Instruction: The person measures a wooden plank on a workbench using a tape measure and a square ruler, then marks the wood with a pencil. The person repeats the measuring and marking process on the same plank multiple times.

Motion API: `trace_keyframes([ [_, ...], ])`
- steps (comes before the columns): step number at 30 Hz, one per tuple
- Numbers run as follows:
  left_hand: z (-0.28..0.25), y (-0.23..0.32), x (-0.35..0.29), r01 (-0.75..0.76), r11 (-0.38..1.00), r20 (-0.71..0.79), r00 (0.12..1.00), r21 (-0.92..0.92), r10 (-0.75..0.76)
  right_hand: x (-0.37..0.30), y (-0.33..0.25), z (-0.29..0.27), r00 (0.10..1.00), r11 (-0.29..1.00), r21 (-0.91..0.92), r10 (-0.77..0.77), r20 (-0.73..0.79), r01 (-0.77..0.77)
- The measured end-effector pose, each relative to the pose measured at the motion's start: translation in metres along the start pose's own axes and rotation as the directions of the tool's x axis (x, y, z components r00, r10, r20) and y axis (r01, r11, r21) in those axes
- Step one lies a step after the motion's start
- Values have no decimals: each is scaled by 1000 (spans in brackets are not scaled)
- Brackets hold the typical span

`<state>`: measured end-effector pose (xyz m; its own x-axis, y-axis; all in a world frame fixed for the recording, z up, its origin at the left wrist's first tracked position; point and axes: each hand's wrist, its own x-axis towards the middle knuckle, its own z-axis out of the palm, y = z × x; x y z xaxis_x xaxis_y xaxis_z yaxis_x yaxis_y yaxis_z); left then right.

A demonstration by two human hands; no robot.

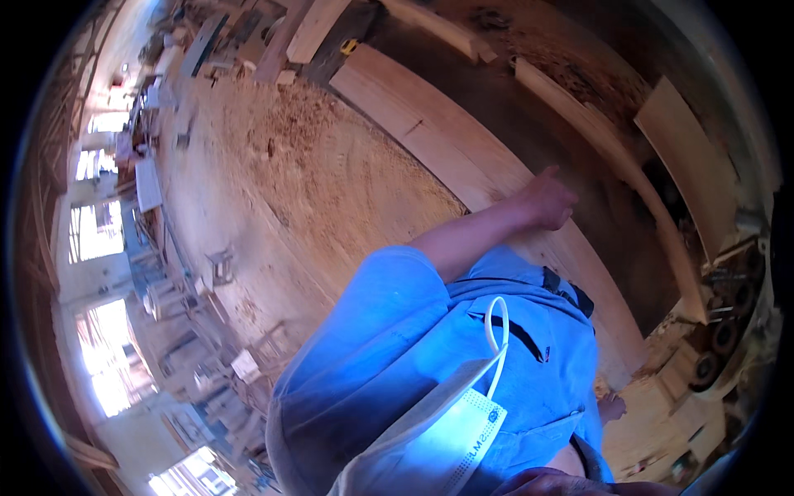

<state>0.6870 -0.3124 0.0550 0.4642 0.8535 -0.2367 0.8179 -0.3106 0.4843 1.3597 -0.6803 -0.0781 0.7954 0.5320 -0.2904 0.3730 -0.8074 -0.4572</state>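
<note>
My left hand [549, 202] is over the far edge of a long, wide wooden plank [475, 157], its bare forearm crossing the wood. One finger sticks out apart from the others, which bend loosely, and no object shows in it. Whether the hand touches the wood, I cannot tell. Low on the right, beside my blue shirt, my right hand [612, 407] is small and partly hidden. Its visible fingers look apart, with nothing seen in them, near the plank's near end. A yellow and black tape measure [349, 46] sits by the plank's far end.
A narrow curved board [612, 149] and a broad panel [691, 165] stand to the right. Sawdust and shavings cover the floor [306, 157] on the left. A small stool [219, 267] and stacked timber lie further left. A face mask [467, 430] hangs in front of my shirt.
</note>
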Motion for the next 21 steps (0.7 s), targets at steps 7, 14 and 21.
trace_keyframes([
  [7, 21, -15, -58, -99, 994, -339, 934, 52, 111, -51, -194, -3, 857, 622, 670, 2, 516, -405],
  [14, 36, -26, -82, -145, 983, -445, 877, 108, 179, -21, -180, 13, 944, 762, 577, 139, 298, -295],
  [21, 42, -31, -80, -176, 973, -534, 814, 152, 231, -2, -167, 18, 974, 840, 504, 112, 198, -199],
])
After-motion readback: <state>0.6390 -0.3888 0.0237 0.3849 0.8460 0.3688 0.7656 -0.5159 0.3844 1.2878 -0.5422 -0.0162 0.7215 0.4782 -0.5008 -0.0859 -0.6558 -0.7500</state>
